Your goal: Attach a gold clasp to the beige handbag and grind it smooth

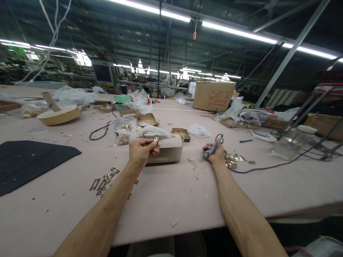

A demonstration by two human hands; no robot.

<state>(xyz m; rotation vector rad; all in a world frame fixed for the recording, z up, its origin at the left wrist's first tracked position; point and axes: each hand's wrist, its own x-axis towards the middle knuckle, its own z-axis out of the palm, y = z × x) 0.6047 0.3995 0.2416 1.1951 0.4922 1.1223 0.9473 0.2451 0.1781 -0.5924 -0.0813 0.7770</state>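
A cream handbag [173,151] with a wrapped top handle stands upright on the table. My left hand [140,151] is at its front, thumb and fingers closed round a small gold clasp [156,140]; whether the clasp is fixed to the bag I cannot tell. To the right of the bag, my right hand [216,152] grips a slim grey electric screwdriver [213,148], its tip pointing down and left, apart from the bag. Gold rectangular metal plates [94,184] lie scattered beside my left forearm. Tiny screws [192,163] are strewn between the bag and my right hand.
A heap of gold fittings [230,160] lies beside my right wrist, near a black cable [254,169]. Behind the bag is a small parts box [184,134]. A black panel [32,160] lies left; a glass jar [292,142] and large carton [213,95] stand farther off.
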